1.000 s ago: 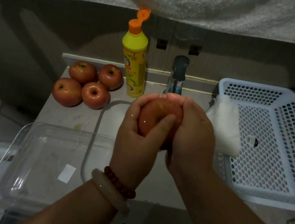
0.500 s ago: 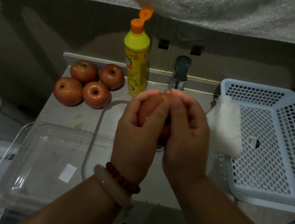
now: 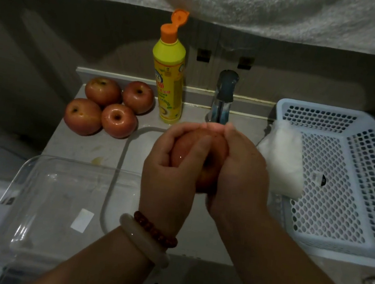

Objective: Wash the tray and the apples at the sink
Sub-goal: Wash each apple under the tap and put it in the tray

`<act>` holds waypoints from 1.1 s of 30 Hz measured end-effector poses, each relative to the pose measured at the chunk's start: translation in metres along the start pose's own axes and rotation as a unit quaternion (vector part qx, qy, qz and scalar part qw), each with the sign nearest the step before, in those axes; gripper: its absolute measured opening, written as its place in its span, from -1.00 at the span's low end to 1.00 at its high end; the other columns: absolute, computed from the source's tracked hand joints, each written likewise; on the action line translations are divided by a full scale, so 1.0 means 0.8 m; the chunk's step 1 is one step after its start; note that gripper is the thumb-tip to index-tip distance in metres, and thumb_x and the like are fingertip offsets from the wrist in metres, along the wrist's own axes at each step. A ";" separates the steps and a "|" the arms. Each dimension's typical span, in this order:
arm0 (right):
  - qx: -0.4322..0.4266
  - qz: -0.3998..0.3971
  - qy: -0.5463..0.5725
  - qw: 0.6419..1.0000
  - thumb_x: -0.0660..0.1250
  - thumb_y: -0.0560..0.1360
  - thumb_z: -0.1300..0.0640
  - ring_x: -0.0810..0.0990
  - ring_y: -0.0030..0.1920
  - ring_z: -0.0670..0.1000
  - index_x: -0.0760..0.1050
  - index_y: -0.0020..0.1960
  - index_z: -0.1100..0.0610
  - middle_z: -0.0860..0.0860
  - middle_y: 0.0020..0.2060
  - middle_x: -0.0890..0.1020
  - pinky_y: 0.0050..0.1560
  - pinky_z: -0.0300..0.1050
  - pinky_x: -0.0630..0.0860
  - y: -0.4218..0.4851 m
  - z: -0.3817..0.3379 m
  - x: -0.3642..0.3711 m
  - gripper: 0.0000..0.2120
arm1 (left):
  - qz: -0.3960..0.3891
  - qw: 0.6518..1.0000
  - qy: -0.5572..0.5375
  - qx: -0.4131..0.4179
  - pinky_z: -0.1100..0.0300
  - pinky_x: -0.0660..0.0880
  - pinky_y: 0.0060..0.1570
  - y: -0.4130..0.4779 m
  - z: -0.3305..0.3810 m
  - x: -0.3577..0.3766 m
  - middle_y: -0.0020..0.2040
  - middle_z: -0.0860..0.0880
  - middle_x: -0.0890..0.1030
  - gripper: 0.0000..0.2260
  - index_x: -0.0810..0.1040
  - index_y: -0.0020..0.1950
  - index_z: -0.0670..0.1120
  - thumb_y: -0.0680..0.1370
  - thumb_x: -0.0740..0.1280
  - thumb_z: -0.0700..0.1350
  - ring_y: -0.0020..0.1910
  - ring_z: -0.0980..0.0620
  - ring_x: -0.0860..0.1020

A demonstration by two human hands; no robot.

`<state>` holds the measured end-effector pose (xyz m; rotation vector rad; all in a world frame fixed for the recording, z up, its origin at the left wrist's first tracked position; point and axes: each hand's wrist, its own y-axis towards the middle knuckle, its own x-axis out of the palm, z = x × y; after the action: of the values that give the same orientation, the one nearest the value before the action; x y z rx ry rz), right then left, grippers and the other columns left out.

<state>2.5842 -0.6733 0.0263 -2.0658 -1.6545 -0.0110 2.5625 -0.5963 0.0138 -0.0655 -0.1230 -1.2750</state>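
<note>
Red apples (image 3: 102, 107), yellow bottle (image 3: 167, 82) with orange cap (image 3: 172, 28), pale blue perforated basket (image 3: 352, 176), white cloth (image 3: 282, 160), clear tray (image 3: 38, 213).

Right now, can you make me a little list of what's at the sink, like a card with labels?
hands: left hand and right hand both hold one apple under the tap
other apples: four apples on the counter, back left
soap: yellow bottle, orange cap flipped open, upright beside the four apples
tray: clear tray at front left
basket: white basket on the right, white cloth over its edge
</note>
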 end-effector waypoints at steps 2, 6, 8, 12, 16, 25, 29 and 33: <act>0.025 -0.027 -0.009 0.999 0.33 0.50 -0.10 0.63 0.05 0.09 0.63 0.00 -0.04 -0.01 0.00 0.66 0.01 0.17 0.62 0.001 -0.002 -0.003 -0.81 | 0.004 1.000 0.008 0.027 0.30 0.56 -0.11 -0.001 0.001 0.000 0.11 0.18 0.58 -0.73 0.55 0.04 0.26 0.36 0.34 0.20 0.11 0.13 0.56; -0.031 -0.131 -0.045 0.990 0.44 0.29 -0.18 0.63 0.08 0.03 0.52 0.15 -0.10 -0.04 0.08 0.62 0.01 0.08 0.63 -0.011 0.001 0.002 -0.54 | 0.004 0.992 0.037 0.117 0.21 0.55 0.01 0.007 0.001 -0.005 0.08 0.21 0.58 -0.80 0.48 0.12 0.14 0.55 0.15 0.08 0.12 0.11 0.56; -0.130 -0.115 -0.116 0.978 0.44 0.29 -0.19 0.60 0.08 -0.08 0.48 0.12 -0.19 -0.20 0.07 0.56 0.01 -0.07 0.63 -0.015 0.002 0.000 -0.58 | -0.008 0.987 0.079 0.140 0.33 0.53 -0.02 0.009 0.001 -0.004 0.08 0.25 0.54 -0.82 0.44 0.16 0.12 0.64 0.10 -0.04 0.12 0.25 0.53; -0.421 -0.093 -0.316 0.845 0.25 0.51 -0.07 0.48 0.11 -0.14 0.44 0.22 0.08 0.07 0.14 0.50 0.12 -0.40 0.39 -0.006 0.008 -0.013 -0.65 | -0.081 0.997 -0.021 0.001 0.44 0.49 -0.10 0.008 0.013 0.002 -0.10 0.14 0.60 -0.80 0.54 0.13 -0.03 0.66 0.13 -0.13 -0.05 0.30 0.58; -0.406 -0.071 -0.256 0.874 0.05 0.64 0.03 0.52 0.14 -0.19 0.49 0.21 0.14 0.01 0.12 0.56 0.17 -0.37 0.41 -0.008 0.016 -0.013 -0.68 | -0.082 0.988 -0.085 -0.097 0.04 0.58 0.00 0.013 0.010 -0.004 0.07 -0.01 0.65 -0.77 0.63 0.04 0.15 0.46 0.31 0.16 0.08 0.04 0.62; -0.116 -0.150 -0.136 0.972 0.46 0.21 -0.23 0.61 0.06 -0.01 0.40 0.18 -0.20 -0.09 0.14 0.51 -0.07 -0.06 0.65 -0.019 0.000 -0.008 -0.42 | 0.006 0.964 0.208 0.166 0.48 0.42 0.09 0.017 -0.006 -0.003 0.15 0.23 0.40 -0.75 0.44 0.27 -0.12 0.60 0.25 -0.11 0.15 0.47 0.38; -0.309 -0.064 -0.211 0.925 0.23 0.55 -0.12 0.60 0.04 -0.01 0.45 0.18 0.03 0.03 0.09 0.54 -0.06 0.00 0.62 -0.017 0.005 -0.011 -0.69 | -0.101 0.995 -0.003 -0.002 0.16 0.57 -0.03 0.012 0.015 0.003 0.13 0.07 0.60 -0.71 0.50 0.22 -0.04 0.58 0.24 0.08 0.10 0.13 0.59; -0.124 0.017 -0.066 0.990 0.14 0.63 -0.01 0.61 0.03 -0.07 0.58 0.08 -0.10 -0.12 0.03 0.61 -0.05 0.04 0.64 -0.007 -0.001 -0.013 -0.76 | -0.061 0.996 -0.035 -0.047 0.20 0.59 -0.19 0.000 0.011 0.010 0.17 0.11 0.55 -0.56 0.50 0.15 0.24 0.28 0.37 0.24 0.09 0.09 0.60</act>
<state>2.5763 -0.6823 0.0258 -2.3245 -1.7724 -0.0724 2.5644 -0.6027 0.0234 -0.1862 -0.1282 -1.4006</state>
